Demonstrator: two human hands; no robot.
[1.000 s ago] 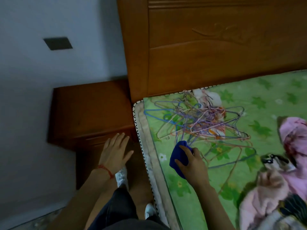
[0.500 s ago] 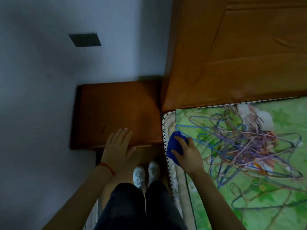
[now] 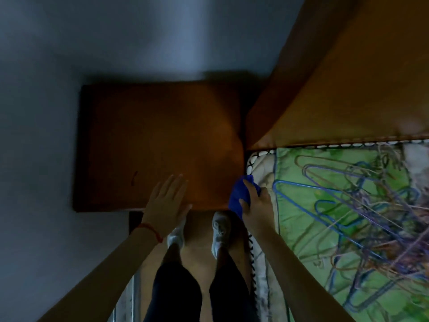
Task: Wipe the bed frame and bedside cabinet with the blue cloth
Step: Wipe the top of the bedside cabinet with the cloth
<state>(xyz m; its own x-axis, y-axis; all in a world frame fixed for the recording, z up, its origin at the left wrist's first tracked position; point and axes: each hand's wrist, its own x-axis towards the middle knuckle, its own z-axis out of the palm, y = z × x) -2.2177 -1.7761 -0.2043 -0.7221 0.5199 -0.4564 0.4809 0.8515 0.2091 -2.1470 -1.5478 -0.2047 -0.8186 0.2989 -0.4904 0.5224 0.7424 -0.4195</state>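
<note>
The right hand (image 3: 256, 205) has its fingers curled round the bunched deep-blue cloth (image 3: 240, 195), and that cloth sits right at the near right corner of the dark reddish-brown wooden bedside cabinet (image 3: 144, 140), just beside the patterned edge of the mattress (image 3: 260, 163). Whether the cloth is touching the wood is hard to tell in this dim, blurred view.

Over on the left, the left hand (image 3: 168, 202) lies flat, fingers straight and slightly fanned, over the near edge of the cabinet top.

The step looks like the start of the cabinet top. Best play, I'd say: flatten that wad so more cloth meets the wood, start in the far right corner by the tall orange-brown wooden headboard (image 3: 348, 89), and sweep in overlapping passes leftward and nearward. The left hand will need to lift clear when the cloth reaches it.

One hazard to the right: the tangle of thin coloured wire hangers (image 3: 359, 201) on the green floral bed cover (image 3: 313, 228) could snag a trailing corner of cloth.
</note>
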